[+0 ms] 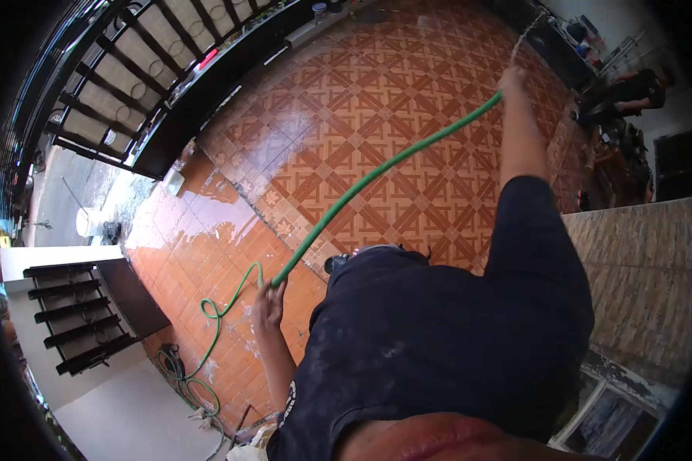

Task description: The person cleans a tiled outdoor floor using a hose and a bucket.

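A green garden hose [388, 163] stretches in a taut curve between my two hands. My right hand [513, 79], arm held far out, is closed around its front end, and a spray of water [524, 40] leaves from there toward the dark low wall. Lower down, my left hand [267, 306] grips the same hose near my body. From the left hand the thinner-looking rest of the hose [217, 326] trails down over the orange tiles and lies in loops. The nozzle end is hidden by my right fingers.
Wet patterned tiles [346, 115] cover the floor, with a glossy wet orange section [200, 223] on the left. A black slatted gate [131, 77] stands at upper left. A white bucket [89, 223] is outside. Another person [627, 96] in dark clothes is at the right.
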Demonstrator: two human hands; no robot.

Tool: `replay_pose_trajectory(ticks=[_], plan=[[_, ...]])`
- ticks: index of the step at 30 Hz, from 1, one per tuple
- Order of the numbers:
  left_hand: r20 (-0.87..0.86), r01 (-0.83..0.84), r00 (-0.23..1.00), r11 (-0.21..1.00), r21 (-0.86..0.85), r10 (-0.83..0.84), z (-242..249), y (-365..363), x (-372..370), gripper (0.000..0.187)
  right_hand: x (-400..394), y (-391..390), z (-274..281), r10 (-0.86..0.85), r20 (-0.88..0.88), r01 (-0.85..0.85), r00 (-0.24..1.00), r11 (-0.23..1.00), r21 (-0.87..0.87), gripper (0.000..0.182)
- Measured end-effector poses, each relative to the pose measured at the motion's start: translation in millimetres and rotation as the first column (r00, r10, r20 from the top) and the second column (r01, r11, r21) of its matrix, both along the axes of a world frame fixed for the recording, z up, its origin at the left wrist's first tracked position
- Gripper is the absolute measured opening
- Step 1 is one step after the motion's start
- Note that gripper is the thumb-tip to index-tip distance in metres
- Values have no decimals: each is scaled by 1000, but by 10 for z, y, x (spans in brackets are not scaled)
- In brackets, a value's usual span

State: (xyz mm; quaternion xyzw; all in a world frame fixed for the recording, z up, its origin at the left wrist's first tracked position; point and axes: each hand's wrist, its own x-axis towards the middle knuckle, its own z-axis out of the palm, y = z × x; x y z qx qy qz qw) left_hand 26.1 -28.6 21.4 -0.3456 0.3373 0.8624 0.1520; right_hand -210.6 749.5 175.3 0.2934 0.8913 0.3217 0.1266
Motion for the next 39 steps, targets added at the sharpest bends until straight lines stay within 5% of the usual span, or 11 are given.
replay_pose_trajectory(ticks=[1,2,3,6,8,10,12,30,35,38,39], plan=[[34,-53,998,999,4,53,-146,-177,178,41,29,-242,-313,-216,-299,91,929,920,-382,36],[31,-65,997,998,-1,65,-102,-252,352,41,60,-485,-625,-479,-518,9,709,741,-672,37],[45,-117,992,991,-65,120,-27,-311,548,40,16,-634,-904,-900,-397,-350,178,319,-881,38],[77,-185,978,978,-99,193,-4,-451,886,36,-221,-915,-1010,-912,-359,-495,198,223,-840,32],[57,-200,977,976,-87,205,-36,-421,1026,30,-634,-846,-864,-815,-565,-524,129,428,-736,28],[56,-221,973,975,-24,222,-58,-307,1070,29,-803,-1031,-213,-690,-705,-634,167,472,-613,27],[56,-265,963,964,22,264,-68,-220,1103,29,-653,-1568,516,-697,-695,-790,177,320,-522,26],[105,-555,822,829,-64,559,57,-652,2310,28,-580,-2905,-518,-609,-657,-657,444,278,-701,22],[132,-571,811,820,-32,570,-206,-853,2684,24,-388,-3387,-277,-338,-725,-634,600,353,-689,32],[144,-547,834,834,77,533,-233,-842,2840,23,-222,-3612,-18,-403,-717,-644,568,324,-693,31],[46,-531,846,847,-27,531,-19,-645,2746,22,-173,-3659,87,-423,-715,-650,556,315,-692,30]])
